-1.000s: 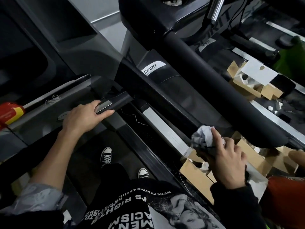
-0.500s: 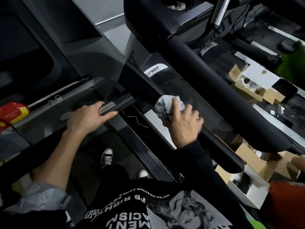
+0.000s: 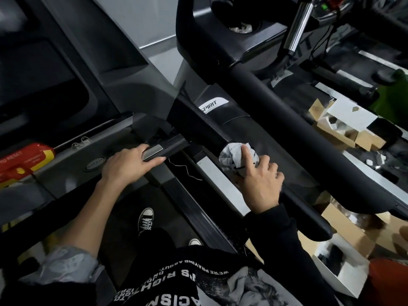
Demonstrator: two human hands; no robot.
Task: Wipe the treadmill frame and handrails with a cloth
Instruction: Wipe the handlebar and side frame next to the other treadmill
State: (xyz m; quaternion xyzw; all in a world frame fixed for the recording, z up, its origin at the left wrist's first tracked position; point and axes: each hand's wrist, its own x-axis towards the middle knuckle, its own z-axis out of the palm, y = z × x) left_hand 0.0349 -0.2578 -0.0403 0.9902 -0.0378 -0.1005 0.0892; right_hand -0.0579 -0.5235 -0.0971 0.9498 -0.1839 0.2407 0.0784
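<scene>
Gripping cloth (image 3: 231, 155) against handrail (image 3: 198, 127), right hand (image 3: 259, 186) (farther up than before), left hand (image 3: 125, 166) clasping pulse grip (image 3: 167, 147)

Narrow channel between slim black slanted handrail (image 3: 198, 127) and thick black padded rail (image 3: 287, 120), brown cardboard boxes (image 3: 344, 133) crowding beyond

The lower part of the cloth (image 3: 231, 156) is covered by the right hand (image 3: 260, 184), so its full shape cannot be told. Most fingers of the left hand (image 3: 125, 166) are hidden behind the short grip bar (image 3: 167, 147). The red label (image 3: 22, 164) is cut by the left edge, and its small print cannot be read. One shoe (image 3: 195, 241) is mostly hidden by black clothing. The green object (image 3: 393, 96) is cut off at the right edge and cannot be identified.
</scene>
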